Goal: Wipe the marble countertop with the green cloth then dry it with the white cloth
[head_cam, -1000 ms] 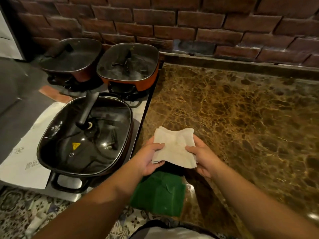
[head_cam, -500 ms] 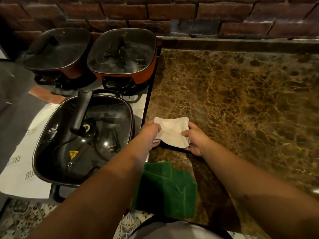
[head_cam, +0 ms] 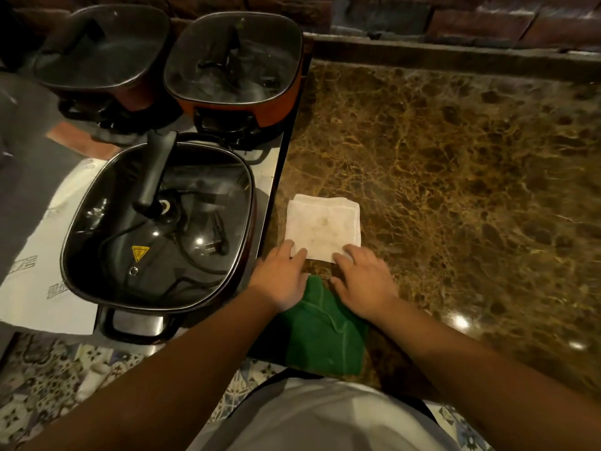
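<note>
A folded white cloth (head_cam: 323, 227) lies flat on the brown marble countertop (head_cam: 455, 190), close to its left edge. My left hand (head_cam: 281, 278) presses the cloth's near left corner with its fingertips. My right hand (head_cam: 362, 281) presses the near right corner in the same way. A folded green cloth (head_cam: 322, 330) lies at the counter's front edge, just behind the white one, partly under my wrists.
Left of the counter stand three lidded electric pans: a large black one (head_cam: 156, 229) nearest, an orange one (head_cam: 237, 63) behind it, and a darker one (head_cam: 100, 50) at the back left. A brick wall (head_cam: 487, 21) runs along the back. The marble stretches bare to the right.
The white cloth, held up between both hands a second ago, now lies flat on the marble, a little farther forward. Both hands have slid to its near corners.
</note>
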